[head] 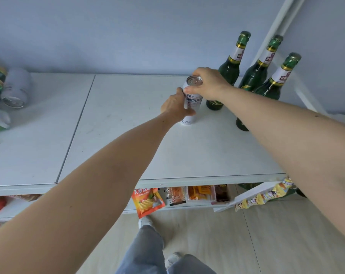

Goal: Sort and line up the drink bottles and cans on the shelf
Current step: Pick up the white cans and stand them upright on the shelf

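Now both hands grip the can (191, 103): left hand (175, 107) round its body, right hand (208, 84) pinching its rim. It's upright on shelf (167, 151), just beside bottles (252, 76). Keep it vertical, label fwd, slide w/o knocking glass.

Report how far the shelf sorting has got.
Done: three green bottles stand upright together at the right. In hand: the left hand and right hand grip the upright white can beside them. Left: cans lying tumbled at the shelf's far left.
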Demonstrator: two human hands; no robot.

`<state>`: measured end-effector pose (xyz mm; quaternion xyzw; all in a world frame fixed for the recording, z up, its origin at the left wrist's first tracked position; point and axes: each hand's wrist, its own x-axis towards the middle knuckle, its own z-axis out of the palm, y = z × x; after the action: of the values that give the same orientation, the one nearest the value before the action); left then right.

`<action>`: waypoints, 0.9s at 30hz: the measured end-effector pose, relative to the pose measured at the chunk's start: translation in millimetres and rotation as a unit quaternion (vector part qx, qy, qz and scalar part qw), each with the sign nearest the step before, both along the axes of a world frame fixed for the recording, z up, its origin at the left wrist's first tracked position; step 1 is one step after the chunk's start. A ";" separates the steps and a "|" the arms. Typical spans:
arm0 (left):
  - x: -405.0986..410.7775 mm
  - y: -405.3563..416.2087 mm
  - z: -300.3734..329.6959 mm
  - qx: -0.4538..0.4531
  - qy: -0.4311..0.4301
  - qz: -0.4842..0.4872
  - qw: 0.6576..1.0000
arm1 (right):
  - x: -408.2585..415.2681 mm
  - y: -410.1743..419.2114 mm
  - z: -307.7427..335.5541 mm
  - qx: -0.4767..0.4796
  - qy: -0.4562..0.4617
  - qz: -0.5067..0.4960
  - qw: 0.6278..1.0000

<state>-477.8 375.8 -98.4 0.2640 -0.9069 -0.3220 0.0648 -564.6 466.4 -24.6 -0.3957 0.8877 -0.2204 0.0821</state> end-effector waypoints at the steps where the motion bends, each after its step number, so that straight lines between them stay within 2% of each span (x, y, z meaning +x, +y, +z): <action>1: -4.8 -3.2 0.1 0.003 0.003 0.004 1.000 | -4.6 -4.5 0.3 0.003 0.002 0.002 1.000; 16: -75.9 -46.4 -5.5 -0.012 0.029 0.024 0.999 | -66.0 -53.7 -3.5 -0.004 0.053 -0.004 0.999; 22: -88.2 -55.0 -11.1 -0.030 0.032 0.015 0.999 | -82.0 -60.4 -8.3 -0.016 0.024 -0.019 0.999; 27: -88.8 -60.7 -19.0 -0.009 0.054 0.016 0.998 | -80.9 -63.9 -11.3 -0.030 0.010 -0.024 0.999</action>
<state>-566.6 315.1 -117.4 0.2603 -0.9005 -0.3266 0.1210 -645.6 402.5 -35.9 -0.3786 0.8907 -0.2455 0.0561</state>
